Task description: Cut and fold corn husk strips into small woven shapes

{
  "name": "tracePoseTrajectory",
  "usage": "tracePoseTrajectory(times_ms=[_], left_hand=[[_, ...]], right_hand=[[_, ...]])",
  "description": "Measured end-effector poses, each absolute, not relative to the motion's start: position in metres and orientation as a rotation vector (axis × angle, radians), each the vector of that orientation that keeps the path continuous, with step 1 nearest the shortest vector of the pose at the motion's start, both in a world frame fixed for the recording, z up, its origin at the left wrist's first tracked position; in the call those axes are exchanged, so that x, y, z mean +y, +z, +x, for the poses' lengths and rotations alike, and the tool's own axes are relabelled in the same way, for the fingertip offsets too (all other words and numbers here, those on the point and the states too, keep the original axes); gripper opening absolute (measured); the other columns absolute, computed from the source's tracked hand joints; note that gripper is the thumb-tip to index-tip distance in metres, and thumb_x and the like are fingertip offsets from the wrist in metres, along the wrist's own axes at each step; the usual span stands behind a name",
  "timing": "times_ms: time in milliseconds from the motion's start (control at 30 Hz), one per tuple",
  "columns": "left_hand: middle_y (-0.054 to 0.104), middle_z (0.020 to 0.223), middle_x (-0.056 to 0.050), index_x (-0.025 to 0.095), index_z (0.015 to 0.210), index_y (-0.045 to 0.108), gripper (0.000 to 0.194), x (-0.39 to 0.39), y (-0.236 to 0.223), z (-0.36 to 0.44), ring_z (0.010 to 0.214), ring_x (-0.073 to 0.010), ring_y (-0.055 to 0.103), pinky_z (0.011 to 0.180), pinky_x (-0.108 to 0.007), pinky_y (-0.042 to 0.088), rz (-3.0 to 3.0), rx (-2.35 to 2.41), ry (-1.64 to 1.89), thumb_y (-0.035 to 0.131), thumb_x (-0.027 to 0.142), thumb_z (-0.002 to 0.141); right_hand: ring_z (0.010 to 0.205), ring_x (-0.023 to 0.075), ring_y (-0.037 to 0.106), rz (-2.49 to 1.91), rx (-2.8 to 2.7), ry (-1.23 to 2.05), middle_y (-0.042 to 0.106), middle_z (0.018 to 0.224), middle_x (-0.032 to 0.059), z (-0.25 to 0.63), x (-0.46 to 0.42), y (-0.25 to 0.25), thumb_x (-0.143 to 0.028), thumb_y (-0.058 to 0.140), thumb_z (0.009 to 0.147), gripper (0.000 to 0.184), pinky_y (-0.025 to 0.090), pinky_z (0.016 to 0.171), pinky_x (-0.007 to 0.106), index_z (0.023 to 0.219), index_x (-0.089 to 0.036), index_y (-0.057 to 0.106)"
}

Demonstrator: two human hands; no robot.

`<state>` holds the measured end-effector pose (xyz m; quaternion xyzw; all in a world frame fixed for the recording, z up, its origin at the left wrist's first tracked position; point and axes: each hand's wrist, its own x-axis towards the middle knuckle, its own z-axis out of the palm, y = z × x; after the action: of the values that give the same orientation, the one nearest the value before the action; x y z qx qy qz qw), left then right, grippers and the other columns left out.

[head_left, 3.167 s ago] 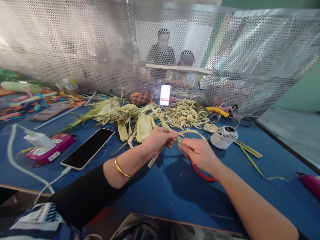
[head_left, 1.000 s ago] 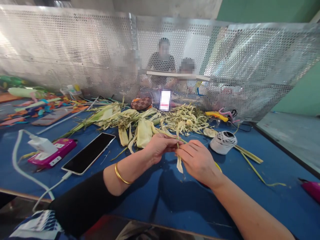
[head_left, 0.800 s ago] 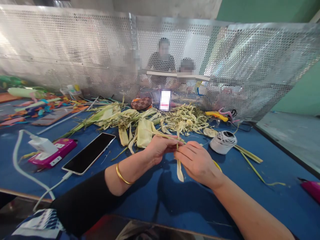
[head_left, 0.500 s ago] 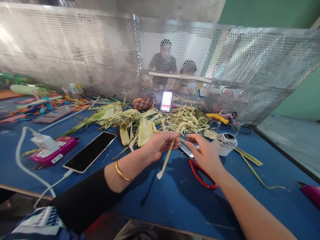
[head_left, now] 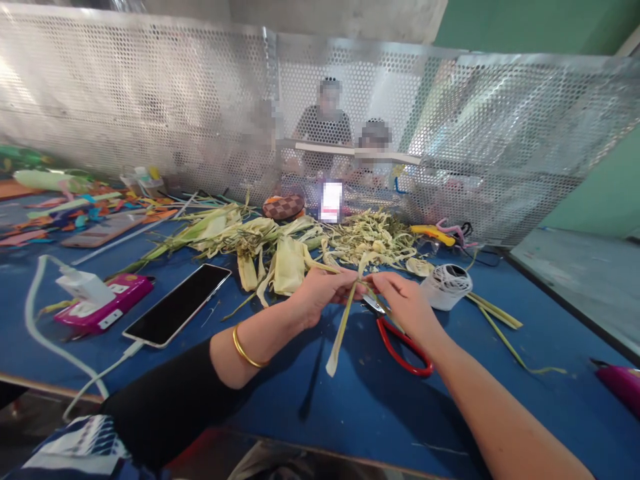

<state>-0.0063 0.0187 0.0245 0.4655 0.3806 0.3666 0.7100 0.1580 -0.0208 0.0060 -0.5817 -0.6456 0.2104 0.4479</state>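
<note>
My left hand (head_left: 320,293) is closed, pinching pale green corn husk strips (head_left: 343,332) near the middle of the table. One strip hangs down from the fingertips and ends in a whitish tip. My right hand (head_left: 403,300) is closed at the same spot, its thumb and fingertips on the strips just right of the left hand. Beneath the right hand lies a pair of scissors (head_left: 400,357) with red handles, their blades partly hidden. Beyond both hands are a heap of corn husks (head_left: 290,263) and a pile of shredded husk (head_left: 375,240).
A white thread spool (head_left: 447,293) stands right of the hands, near loose husk stalks (head_left: 497,311). On the left lie a charging phone (head_left: 177,305) and a magenta power strip (head_left: 107,310). A perforated screen (head_left: 150,113) closes off the back, with people behind it.
The hanging strip has swung from between the hands to the lower left. My right hand opened away from the strips, then returned to them. The scissors beneath it have come into view.
</note>
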Motion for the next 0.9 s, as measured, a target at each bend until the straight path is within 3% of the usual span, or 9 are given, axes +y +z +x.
tracePoseTrajectory(times_ms=[167,333,400,500,633,767,900], left_hand=[[0.073,0.075,-0.006,0.014,0.084,0.07,0.013,0.011,0.025,-0.008,0.07,-0.0131,0.067,0.063,-0.022,0.048,1.303,0.665,0.575,0.068,0.021,0.074],[0.074,0.084,-0.006,0.018,0.112,0.066,0.044,0.028,0.028,-0.017,0.068,-0.0134,0.068,0.063,-0.024,0.051,1.359,0.678,0.515,0.072,0.014,0.069],[0.074,0.086,-0.007,0.017,0.109,0.067,0.037,0.037,0.028,-0.019,0.065,-0.0131,0.067,0.058,-0.023,0.05,1.325,0.761,0.615,0.069,0.016,0.073],[0.074,0.087,-0.009,0.015,0.099,0.07,0.027,0.042,0.027,-0.02,0.059,-0.0112,0.065,0.046,-0.019,0.042,1.238,0.777,0.666,0.064,0.034,0.081],[0.073,0.084,-0.01,0.014,0.091,0.072,0.047,0.032,0.03,-0.019,0.052,-0.0096,0.062,0.035,-0.018,0.023,1.316,0.733,0.507,0.061,0.058,0.077],[0.073,0.083,-0.007,0.015,0.087,0.072,0.036,0.017,0.032,-0.014,0.051,-0.0096,0.062,0.038,-0.018,0.028,1.525,0.734,0.418,0.07,0.047,0.071],[0.073,0.086,-0.005,0.017,0.085,0.07,0.027,0.009,0.022,-0.008,0.052,-0.009,0.062,0.041,-0.018,0.035,1.468,0.684,0.401,0.065,0.042,0.076]], right_hand=[[0.064,0.0159,0.051,-1.34,-1.282,0.816,0.058,0.062,0.0005,0.156,-0.022,0.009,-0.047,0.066,0.072,0.029,0.041,0.061,0.029,0.067,-0.019,0.063],[0.06,0.0147,0.048,-1.295,-1.167,0.75,0.054,0.058,-0.0003,0.156,-0.025,0.017,-0.044,0.068,0.068,0.028,0.043,0.062,0.03,0.06,-0.019,0.06],[0.06,0.0151,0.05,-1.289,-1.174,0.768,0.055,0.058,0.0003,0.157,-0.026,0.02,-0.046,0.068,0.068,0.029,0.043,0.062,0.03,0.06,-0.019,0.06],[0.06,0.0147,0.05,-1.265,-1.258,0.841,0.055,0.059,0.0005,0.158,-0.027,0.024,-0.048,0.066,0.069,0.031,0.042,0.062,0.03,0.059,-0.019,0.059],[0.057,0.0128,0.043,-1.273,-1.374,0.84,0.049,0.055,-0.0017,0.156,-0.029,0.025,-0.048,0.063,0.073,0.035,0.036,0.058,0.028,0.055,-0.019,0.055],[0.058,0.0123,0.039,-1.295,-1.432,0.751,0.045,0.056,-0.003,0.153,-0.029,0.021,-0.044,0.065,0.072,0.033,0.032,0.056,0.027,0.055,-0.019,0.053],[0.061,0.0134,0.043,-1.33,-1.472,0.637,0.049,0.059,-0.0021,0.149,-0.029,0.015,-0.039,0.063,0.073,0.027,0.034,0.058,0.028,0.057,-0.019,0.055]])
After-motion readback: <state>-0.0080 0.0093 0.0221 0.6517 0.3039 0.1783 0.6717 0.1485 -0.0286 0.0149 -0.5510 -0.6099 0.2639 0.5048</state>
